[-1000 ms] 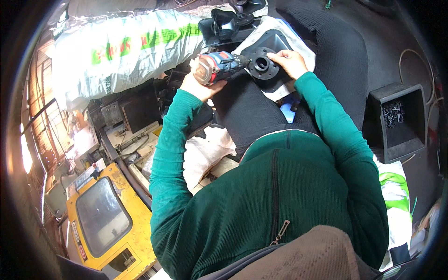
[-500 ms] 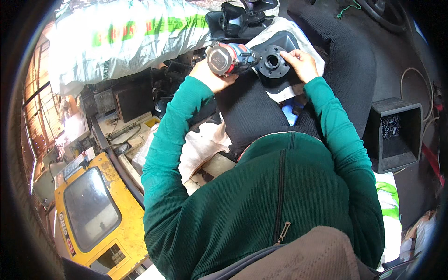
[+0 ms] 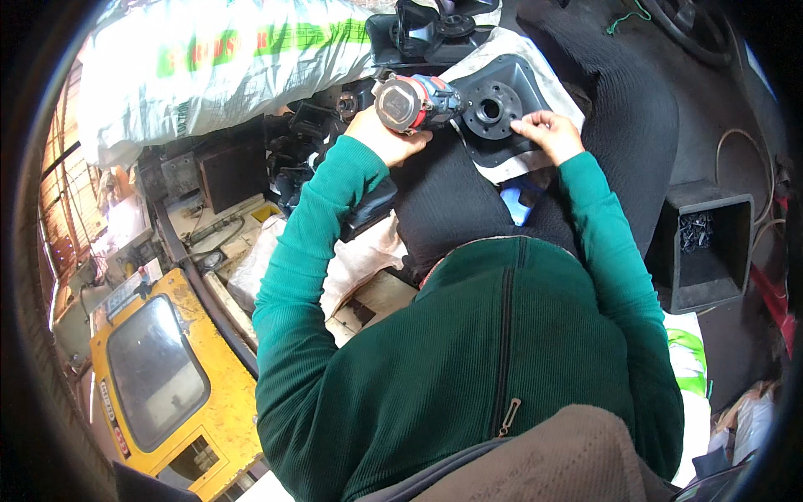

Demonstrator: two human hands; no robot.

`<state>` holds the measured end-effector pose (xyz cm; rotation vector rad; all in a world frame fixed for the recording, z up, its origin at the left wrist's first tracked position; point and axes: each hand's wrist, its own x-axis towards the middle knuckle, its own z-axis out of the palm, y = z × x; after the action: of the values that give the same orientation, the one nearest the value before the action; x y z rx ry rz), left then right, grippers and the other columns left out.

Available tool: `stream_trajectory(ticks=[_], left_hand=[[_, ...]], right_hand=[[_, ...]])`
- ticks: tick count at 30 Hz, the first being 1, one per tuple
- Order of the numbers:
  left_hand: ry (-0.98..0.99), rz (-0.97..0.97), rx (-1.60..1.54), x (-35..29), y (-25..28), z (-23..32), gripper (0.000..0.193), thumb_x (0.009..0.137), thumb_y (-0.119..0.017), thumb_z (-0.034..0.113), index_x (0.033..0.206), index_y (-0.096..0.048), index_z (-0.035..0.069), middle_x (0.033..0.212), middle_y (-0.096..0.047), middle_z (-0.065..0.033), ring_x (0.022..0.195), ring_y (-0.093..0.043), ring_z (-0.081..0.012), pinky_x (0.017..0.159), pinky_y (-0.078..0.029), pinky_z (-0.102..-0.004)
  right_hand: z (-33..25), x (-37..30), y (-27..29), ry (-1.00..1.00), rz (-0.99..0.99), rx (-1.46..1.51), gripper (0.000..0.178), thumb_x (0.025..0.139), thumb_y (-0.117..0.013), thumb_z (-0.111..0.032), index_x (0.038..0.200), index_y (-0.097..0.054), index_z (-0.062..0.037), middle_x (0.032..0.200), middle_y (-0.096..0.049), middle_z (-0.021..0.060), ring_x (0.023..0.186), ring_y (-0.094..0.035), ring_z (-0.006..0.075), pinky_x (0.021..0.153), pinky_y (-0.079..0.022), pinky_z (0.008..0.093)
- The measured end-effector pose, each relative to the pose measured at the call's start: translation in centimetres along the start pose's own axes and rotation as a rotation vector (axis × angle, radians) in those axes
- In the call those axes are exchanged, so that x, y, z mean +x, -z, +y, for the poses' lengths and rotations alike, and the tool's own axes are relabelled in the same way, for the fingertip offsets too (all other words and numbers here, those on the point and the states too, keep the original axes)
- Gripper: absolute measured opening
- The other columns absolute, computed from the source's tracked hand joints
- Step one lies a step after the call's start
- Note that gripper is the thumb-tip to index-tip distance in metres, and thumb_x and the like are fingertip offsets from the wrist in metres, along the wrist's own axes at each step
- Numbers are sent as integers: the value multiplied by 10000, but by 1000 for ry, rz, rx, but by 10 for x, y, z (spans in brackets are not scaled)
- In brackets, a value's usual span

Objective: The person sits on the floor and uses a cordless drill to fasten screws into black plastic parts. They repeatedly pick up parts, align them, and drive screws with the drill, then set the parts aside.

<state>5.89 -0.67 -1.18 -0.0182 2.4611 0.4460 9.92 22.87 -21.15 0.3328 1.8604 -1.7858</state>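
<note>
working near a white sack (image 3: 226, 79) left of the flanged black part (image 3: 503, 97), resting that on a white sheet (image 3: 565, 102), gripping a drill (image 3: 418, 104) just left of it in the left hand (image 3: 385, 138), pinching with the right hand (image 3: 554, 136) near its right edge, not showing around what

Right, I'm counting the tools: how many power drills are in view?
1: the drill, held in the left hand and pointing toward the round black plate. Others could be hidden among the black parts left of that hand.
</note>
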Motion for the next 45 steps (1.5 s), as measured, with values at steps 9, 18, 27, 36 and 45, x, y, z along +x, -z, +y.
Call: stream_trajectory(ticks=[9, 18, 27, 36, 45], left_hand=[[24, -110, -53, 7, 8, -4, 466, 702, -699, 344, 1053, -597, 55, 890, -665, -124, 807, -653, -237, 750, -517, -323], [-20, -107, 85, 6, 10, 0, 535, 714, -741, 254, 1151, -539, 20, 1077, -620, -130, 1009, -598, -205, 911, -458, -311], [-84, -103, 164, 6, 17, 6, 545, 721, -726, 301, 1147, -538, 18, 1082, -615, -147, 1011, -597, -236, 907, -459, -317], [-114, -20, 132, 6, 14, -1, 473, 707, -690, 335, 1086, -585, 71, 997, -644, -128, 924, -625, -265, 835, -503, -339], [-192, -75, 202, 12, 22, 5, 421, 734, -645, 344, 1057, -595, 78, 968, -643, -131, 894, -623, -281, 802, -504, -354]], right_hand=[[1, 7, -3, 22, 7, 283, 275, 722, -750, -240, 864, -653, -26, 746, -623, 16, 714, -555, 72, 667, -430, 206], [1, -5, -4, -98, -35, 270, 210, 730, -749, -151, 855, -639, -23, 713, -584, -28, 649, -509, 44, 618, -411, 188], [8, 3, -7, -54, -48, 381, 167, 751, -718, -128, 836, -613, -29, 725, -572, -35, 646, -488, 40, 602, -394, 180], [5, 2, -8, -45, -48, 345, 141, 753, -715, -132, 802, -613, -47, 684, -532, -57, 609, -444, 25, 570, -367, 175], [13, 5, -7, -67, -53, 385, 138, 750, -711, -127, 806, -611, -51, 656, -480, -87, 561, -383, 1, 515, -320, 161]])
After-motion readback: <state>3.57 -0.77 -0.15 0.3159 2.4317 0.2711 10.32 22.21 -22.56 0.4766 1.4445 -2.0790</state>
